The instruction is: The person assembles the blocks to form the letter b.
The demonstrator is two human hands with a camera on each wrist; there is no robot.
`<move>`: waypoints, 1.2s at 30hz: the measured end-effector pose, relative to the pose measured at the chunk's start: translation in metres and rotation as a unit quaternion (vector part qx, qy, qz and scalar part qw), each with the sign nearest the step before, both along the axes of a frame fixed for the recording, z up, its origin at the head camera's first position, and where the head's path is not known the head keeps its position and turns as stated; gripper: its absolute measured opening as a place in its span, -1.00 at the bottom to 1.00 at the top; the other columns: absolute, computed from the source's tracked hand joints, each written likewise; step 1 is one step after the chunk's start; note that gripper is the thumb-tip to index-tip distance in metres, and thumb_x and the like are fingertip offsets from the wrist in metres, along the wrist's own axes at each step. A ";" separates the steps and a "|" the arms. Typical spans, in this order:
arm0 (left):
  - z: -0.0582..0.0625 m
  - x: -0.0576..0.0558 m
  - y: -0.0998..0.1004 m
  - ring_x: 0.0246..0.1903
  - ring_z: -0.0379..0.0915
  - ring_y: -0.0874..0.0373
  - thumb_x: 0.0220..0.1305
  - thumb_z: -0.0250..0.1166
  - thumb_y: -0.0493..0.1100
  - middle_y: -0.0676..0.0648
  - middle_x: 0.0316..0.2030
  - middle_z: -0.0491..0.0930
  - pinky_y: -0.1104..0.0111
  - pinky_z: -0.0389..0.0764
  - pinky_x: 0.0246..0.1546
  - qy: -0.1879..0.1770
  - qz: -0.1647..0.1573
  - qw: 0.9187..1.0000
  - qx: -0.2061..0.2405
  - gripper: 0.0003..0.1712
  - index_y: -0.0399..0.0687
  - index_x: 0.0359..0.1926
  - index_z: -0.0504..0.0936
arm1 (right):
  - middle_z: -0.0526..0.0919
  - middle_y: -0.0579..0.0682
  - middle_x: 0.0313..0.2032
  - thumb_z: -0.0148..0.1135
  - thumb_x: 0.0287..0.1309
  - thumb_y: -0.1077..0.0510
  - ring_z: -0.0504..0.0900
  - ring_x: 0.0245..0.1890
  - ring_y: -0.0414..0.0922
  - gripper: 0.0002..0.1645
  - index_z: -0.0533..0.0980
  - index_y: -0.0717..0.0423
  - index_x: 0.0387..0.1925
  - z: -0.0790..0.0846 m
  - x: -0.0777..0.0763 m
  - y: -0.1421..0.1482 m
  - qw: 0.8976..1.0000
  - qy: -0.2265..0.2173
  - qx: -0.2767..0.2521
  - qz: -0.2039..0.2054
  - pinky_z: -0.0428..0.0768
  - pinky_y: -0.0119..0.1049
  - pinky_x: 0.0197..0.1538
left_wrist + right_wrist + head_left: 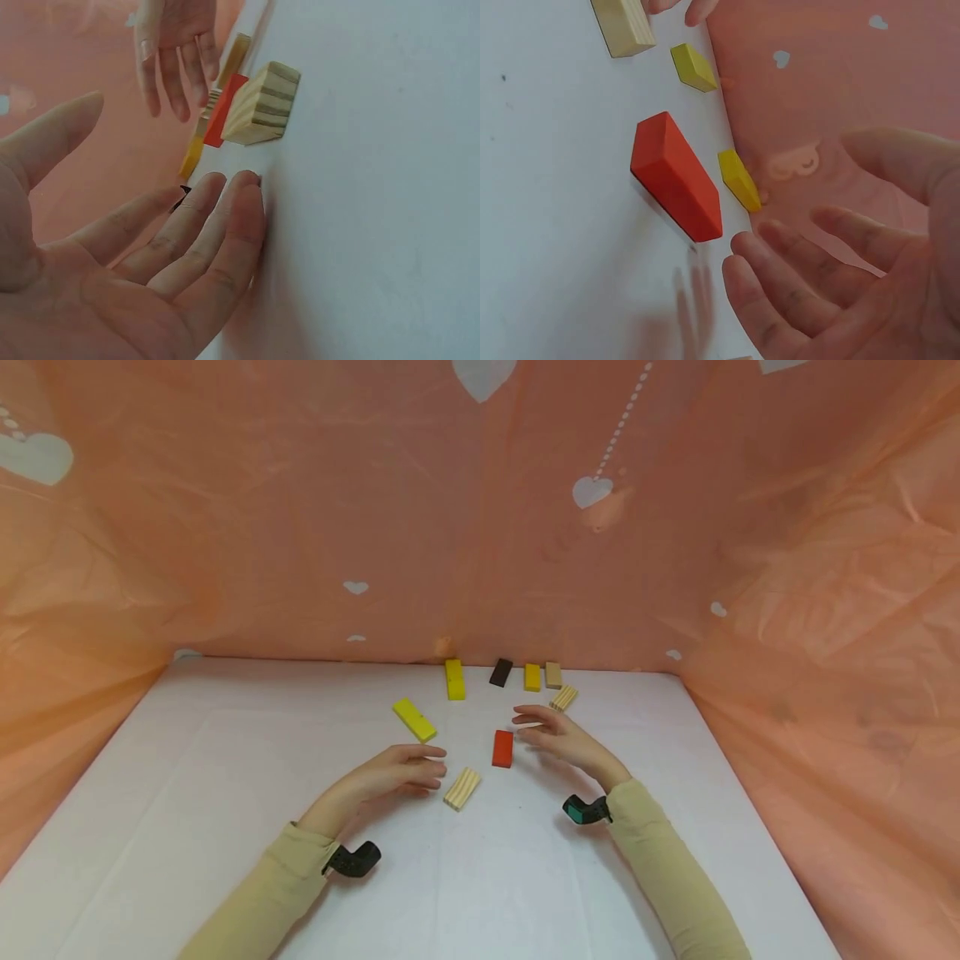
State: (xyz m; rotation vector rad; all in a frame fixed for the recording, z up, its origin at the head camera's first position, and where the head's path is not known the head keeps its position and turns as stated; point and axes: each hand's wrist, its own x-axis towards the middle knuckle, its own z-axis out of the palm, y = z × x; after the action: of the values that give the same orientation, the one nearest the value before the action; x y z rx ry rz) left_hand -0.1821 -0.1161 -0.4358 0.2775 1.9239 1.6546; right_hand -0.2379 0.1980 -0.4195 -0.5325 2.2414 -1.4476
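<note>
My left hand [393, 774] hovers low over the white table, fingers spread and relaxed, holding nothing. Just right of its fingertips lies a striped wooden block [462, 789], which the left wrist view shows beyond the fingers. A yellow block [414, 720] lies behind that hand. My right hand [558, 737] is likewise relaxed with nothing in it. Left of its fingers a red block [503, 749] lies flat, seen large in the right wrist view. A second striped wooden block [564, 697] lies right behind the right hand.
Along the table's back edge lie another yellow block [455, 680], a dark brown block [501, 672], a smaller yellow block [532, 677] and a plain wooden block [553, 675]. A peach curtain [300, 527] with white hearts encloses the white table [187, 777] at the back and sides.
</note>
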 end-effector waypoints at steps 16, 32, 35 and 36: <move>-0.002 -0.005 0.019 -0.17 0.55 0.08 0.17 0.38 -0.21 -0.22 -0.04 0.58 0.24 0.65 -0.13 0.026 0.015 0.999 -0.042 -0.35 -0.41 0.21 0.37 | 0.42 0.26 0.19 0.32 0.15 0.27 0.43 0.16 0.16 -0.27 0.25 0.29 0.31 -0.007 -0.004 -0.016 0.997 0.051 0.043 0.029 0.49 -0.01 0.19; -0.010 0.002 0.044 -0.36 0.46 0.15 -0.19 0.61 -0.24 -0.05 -0.34 0.58 0.40 0.58 -0.40 0.136 0.076 0.977 -0.149 -0.38 -0.31 -0.04 0.60 | 0.48 0.07 0.13 0.45 0.03 0.17 0.45 0.02 -0.01 -0.22 0.34 0.19 0.28 -0.015 -0.005 -0.023 0.988 0.087 0.129 0.020 0.53 -0.21 0.09; -0.012 0.004 0.046 -0.35 0.44 0.15 -0.23 0.63 -0.22 -0.03 -0.39 0.57 0.42 0.53 -0.36 0.154 0.085 0.970 -0.165 -0.41 -0.28 -0.09 0.64 | 0.47 0.07 0.15 0.45 0.03 0.16 0.44 0.03 -0.02 -0.22 0.34 0.18 0.28 -0.016 -0.005 -0.023 0.987 0.087 0.137 0.017 0.53 -0.21 0.10; -0.012 0.004 0.047 -0.36 0.43 0.15 -0.24 0.63 -0.23 -0.03 -0.40 0.56 0.42 0.52 -0.36 0.161 0.087 0.969 -0.167 -0.42 -0.29 -0.11 0.64 | 0.47 0.06 0.15 0.46 0.02 0.16 0.44 0.03 -0.02 -0.22 0.34 0.17 0.28 -0.016 -0.006 -0.023 0.986 0.085 0.140 0.016 0.52 -0.20 0.10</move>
State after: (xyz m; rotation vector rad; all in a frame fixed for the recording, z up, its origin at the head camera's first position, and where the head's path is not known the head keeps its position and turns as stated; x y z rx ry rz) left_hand -0.1782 -0.0693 -0.4478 0.2593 2.4953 1.4237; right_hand -0.2435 0.1748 -0.4358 -0.6145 2.5033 -1.0805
